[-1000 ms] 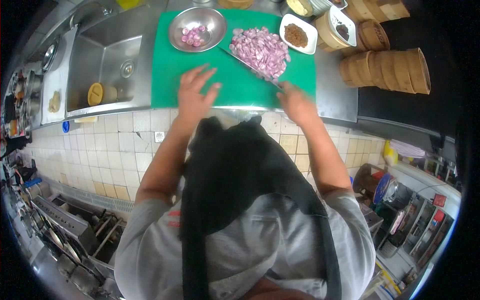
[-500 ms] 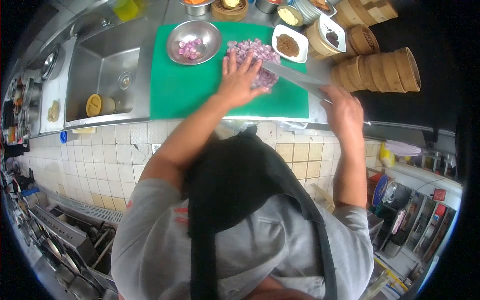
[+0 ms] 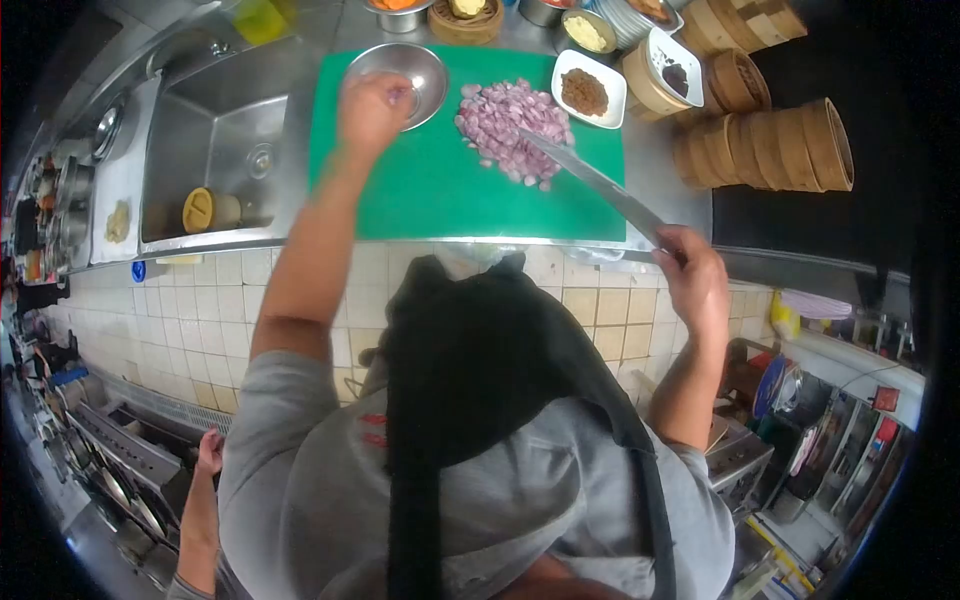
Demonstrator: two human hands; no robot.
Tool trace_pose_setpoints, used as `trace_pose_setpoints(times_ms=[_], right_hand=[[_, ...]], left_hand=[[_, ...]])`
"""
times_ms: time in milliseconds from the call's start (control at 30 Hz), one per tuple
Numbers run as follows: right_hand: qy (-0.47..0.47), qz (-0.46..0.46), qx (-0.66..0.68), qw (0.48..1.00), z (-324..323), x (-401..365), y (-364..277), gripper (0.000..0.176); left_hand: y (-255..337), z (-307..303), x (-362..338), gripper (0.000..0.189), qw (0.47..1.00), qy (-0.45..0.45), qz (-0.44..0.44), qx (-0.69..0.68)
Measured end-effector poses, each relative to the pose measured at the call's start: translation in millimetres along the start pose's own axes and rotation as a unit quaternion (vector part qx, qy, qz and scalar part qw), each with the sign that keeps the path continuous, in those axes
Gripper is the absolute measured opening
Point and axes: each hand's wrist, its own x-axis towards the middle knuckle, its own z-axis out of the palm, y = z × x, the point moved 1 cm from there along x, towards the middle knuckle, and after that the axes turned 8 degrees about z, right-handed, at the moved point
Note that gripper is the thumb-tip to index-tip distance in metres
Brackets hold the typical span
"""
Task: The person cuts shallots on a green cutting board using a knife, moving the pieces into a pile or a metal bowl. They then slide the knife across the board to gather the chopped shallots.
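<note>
My left hand [image 3: 372, 112] is over the left side of the steel bowl [image 3: 428, 82], its fingers closed on a pinkish-purple shallot that shows only partly at the fingertips. The hand hides much of the bowl's inside. My right hand [image 3: 694, 275] grips the handle of a large knife [image 3: 610, 192], its blade slanting up and left. The blade's tip rests on or just over a spread heap of sliced shallots [image 3: 510, 122]. Bowl and heap are both on a green cutting board [image 3: 450, 205].
A white dish of brown minced food [image 3: 584, 92] stands at the board's right corner. Bamboo steamers [image 3: 770, 150] are stacked to the right. A steel sink [image 3: 215, 150] holding a yellow-lidded container [image 3: 208, 210] lies left. Another person's hand [image 3: 210, 452] shows behind, lower left.
My left hand has left the sliced shallots and moved left to the bowl, closing on a shallot. The knife has drawn slightly down and right. Another person's arm has appeared at lower left.
</note>
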Motion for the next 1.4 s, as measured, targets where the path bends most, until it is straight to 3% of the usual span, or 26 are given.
trace_pose_setpoints(times_ms=[67, 167, 267, 367, 567, 667, 867, 1067, 1167, 1267, 1400], right_hand=[[-0.036, 0.004, 0.017, 0.999, 16.4, 5.6, 8.8, 0.021], [-0.116, 0.098, 0.228, 0.962, 47.5, 13.4, 6.1, 0.021], [-0.15, 0.118, 0.322, 0.927, 77.0, 18.5, 2.9, 0.024], [-0.171, 0.133, 0.35, 0.911, 87.9, 17.6, -6.9, 0.024], [-0.187, 0.145, 0.334, 0.913, 91.6, 12.5, -6.5, 0.022], [-0.192, 0.151, 0.339, 0.909, 99.1, 11.2, -2.9, 0.022], [-0.207, 0.153, 0.337, 0.906, 101.6, 8.2, -9.0, 0.019], [-0.22, 0.154, 0.332, 0.904, 106.6, 2.2, -8.0, 0.019], [-0.244, 0.153, 0.331, 0.899, 111.2, 0.7, -3.7, 0.02], [-0.28, 0.159, 0.33, 0.887, 116.6, 1.3, 0.6, 0.022], [-0.309, 0.177, 0.336, 0.872, 135.3, 2.3, 6.1, 0.023]], left_hand=[[-4.7, -17.3, 12.2, 0.023, 0.987, -0.125, -0.071, 0.07], [-6.5, -15.8, 18.0, 0.031, 0.947, -0.257, -0.078, 0.177], [-29.8, 2.8, 22.3, 0.026, 0.92, -0.312, -0.053, 0.23], [-42.2, 13.4, 28.5, 0.023, 0.93, -0.316, -0.149, 0.117], [-26.3, 14.9, 21.7, 0.02, 0.938, -0.293, -0.003, 0.183], [-26.4, 14.9, 26.1, 0.021, 0.927, -0.329, -0.017, 0.179], [-29.0, 21.3, 25.8, 0.028, 0.934, -0.296, -0.056, 0.193], [-17.4, 7.8, 29.3, 0.031, 0.921, -0.331, -0.08, 0.188], [-15.0, 5.0, 22.4, 0.027, 0.946, -0.268, -0.062, 0.169], [-7.0, -0.3, 7.9, 0.02, 0.985, -0.155, -0.059, 0.055], [31.4, -0.1, -55.8, 0.017, 0.998, -0.054, -0.016, -0.011]])
